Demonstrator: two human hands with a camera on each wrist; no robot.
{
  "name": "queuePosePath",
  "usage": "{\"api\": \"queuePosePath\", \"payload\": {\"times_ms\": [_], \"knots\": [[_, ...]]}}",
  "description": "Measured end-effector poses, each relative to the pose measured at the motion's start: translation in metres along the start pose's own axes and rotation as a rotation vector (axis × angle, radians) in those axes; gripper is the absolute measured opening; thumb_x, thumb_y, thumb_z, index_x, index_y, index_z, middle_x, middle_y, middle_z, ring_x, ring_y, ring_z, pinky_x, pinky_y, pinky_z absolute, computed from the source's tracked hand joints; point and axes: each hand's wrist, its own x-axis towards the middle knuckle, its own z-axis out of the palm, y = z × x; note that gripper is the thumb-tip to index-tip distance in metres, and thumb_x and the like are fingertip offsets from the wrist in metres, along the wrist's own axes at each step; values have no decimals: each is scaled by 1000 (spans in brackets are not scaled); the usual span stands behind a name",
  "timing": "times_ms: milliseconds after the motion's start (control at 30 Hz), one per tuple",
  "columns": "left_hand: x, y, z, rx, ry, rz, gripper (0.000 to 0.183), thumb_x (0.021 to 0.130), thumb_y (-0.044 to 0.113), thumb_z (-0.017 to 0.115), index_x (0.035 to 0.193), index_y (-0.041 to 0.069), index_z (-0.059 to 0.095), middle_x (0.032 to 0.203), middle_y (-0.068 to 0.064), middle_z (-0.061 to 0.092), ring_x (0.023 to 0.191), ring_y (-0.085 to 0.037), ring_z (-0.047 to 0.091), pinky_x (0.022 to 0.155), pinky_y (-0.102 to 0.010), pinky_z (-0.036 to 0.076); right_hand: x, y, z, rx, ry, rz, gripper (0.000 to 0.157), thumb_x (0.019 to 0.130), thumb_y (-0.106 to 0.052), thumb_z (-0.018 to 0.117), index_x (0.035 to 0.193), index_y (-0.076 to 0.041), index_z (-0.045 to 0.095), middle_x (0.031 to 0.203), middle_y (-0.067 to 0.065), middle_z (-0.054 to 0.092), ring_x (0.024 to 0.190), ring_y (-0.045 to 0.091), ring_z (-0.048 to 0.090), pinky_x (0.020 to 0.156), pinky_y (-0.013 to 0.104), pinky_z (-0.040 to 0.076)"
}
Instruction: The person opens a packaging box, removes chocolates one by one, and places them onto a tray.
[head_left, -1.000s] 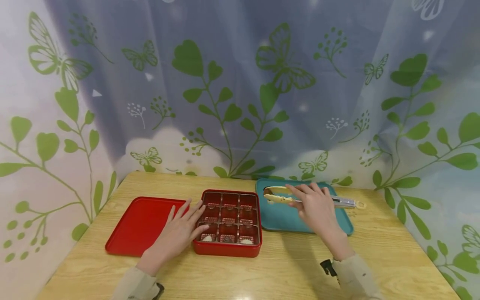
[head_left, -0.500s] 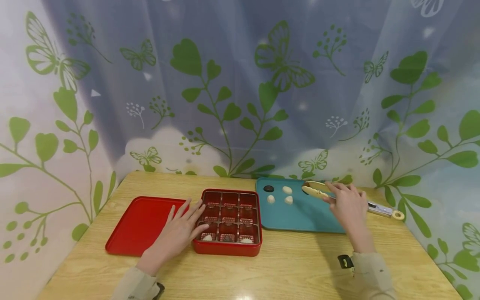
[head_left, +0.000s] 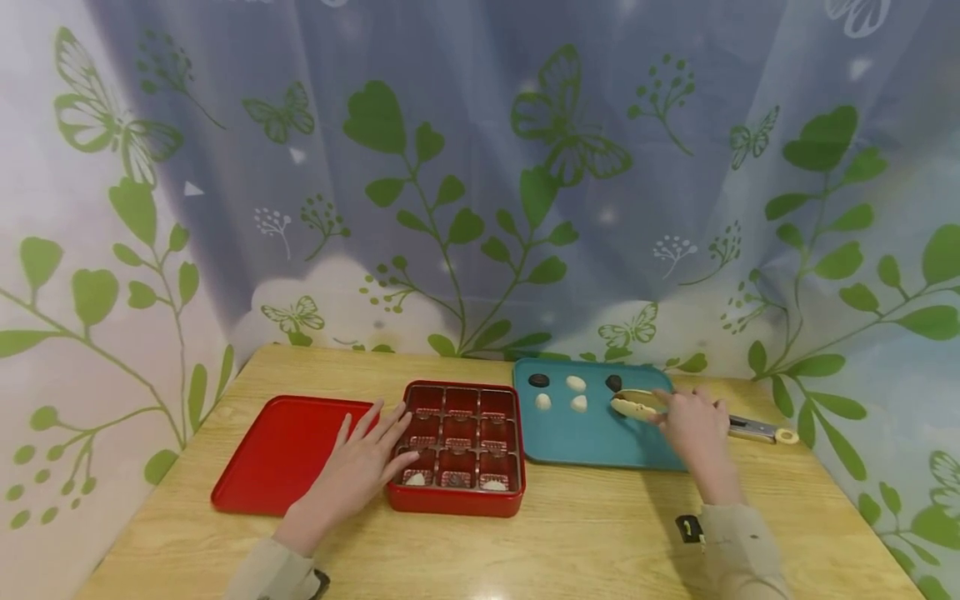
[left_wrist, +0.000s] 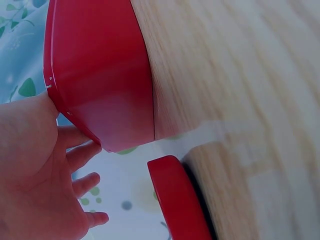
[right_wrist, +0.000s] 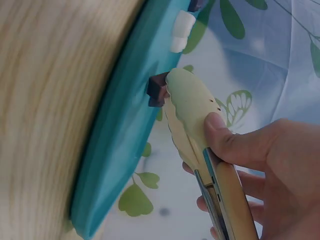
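My right hand (head_left: pixel 696 425) holds a pair of tongs (right_wrist: pixel 192 107) with cream scalloped tips and a metal handle, thumb on one arm. At the tips is a dark chocolate (right_wrist: pixel 157 87); whether it is pinched I cannot tell. Another dark chocolate (head_left: pixel 614 382) lies just behind the tips on the teal tray (head_left: pixel 585 442). With fingers spread, my left hand (head_left: pixel 356 458) rests at the left rim of a red box (head_left: pixel 457 502). The box's clear insert has rows of compartments; white, dark and white chocolates sit in the nearest row.
Left of the box lies a flat red lid (head_left: pixel 273 450), partly under my left forearm. White chocolates (head_left: pixel 576 383) and a dark round one (head_left: pixel 538 380) stand on the tray's left half. Behind the wooden table (head_left: pixel 570 542) hangs a patterned curtain (head_left: pixel 465 125).
My right hand has carried the tongs rightward across the tray, uncovering the chocolates on its left, then brought the tips slightly nearer me. My left hand has stayed in place.
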Motion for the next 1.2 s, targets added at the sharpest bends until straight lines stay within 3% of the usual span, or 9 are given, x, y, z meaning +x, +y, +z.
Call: {"api": "queuePosePath", "payload": {"times_ms": [267,467,567,833,1000,1200], "knots": [[-2,1,1,-3,-9,-4,65,101,45,57,152,6,47,161,-11,38,152,-39,22,116,-71,17,-2,-2,5,5,-1,39,51,87,-25,80,133,-6,67,119,24,68,96,41,55,77,57,37],[-2,0,0,-5,5,-3,64,102,45,57,152,6,48,161,-11,39,152,-39,23,116,-70,17,-3,-5,-1,31,179,16,52,88,-23,78,135,-5,65,123,24,67,96,44,56,69,51,34],[-3,0,0,-4,6,-2,64,102,46,56,152,7,48,161,-10,39,152,-39,23,116,-70,17,-3,-13,-6,44,221,-9,52,89,-25,78,136,-6,65,125,22,66,103,45,56,69,52,35],[-2,-4,1,-4,5,-1,65,102,47,55,153,8,46,162,-10,37,152,-39,22,116,-71,16,-5,-42,-19,13,229,-86,54,89,-25,78,139,-10,63,123,19,67,114,43,56,73,54,41],[-1,-6,0,-26,-7,0,66,102,47,55,154,8,45,162,-10,36,153,-39,21,117,-71,14,-6,-67,-20,-4,296,-161,57,85,-26,82,138,-14,65,119,14,70,104,38,58,71,49,41],[-1,-9,0,-44,-8,22,57,105,37,53,154,9,45,162,-9,37,152,-38,22,117,-70,15,-13,-105,-25,21,360,-308,56,84,-21,84,136,-15,67,115,9,72,97,33,58,70,45,40]]}}
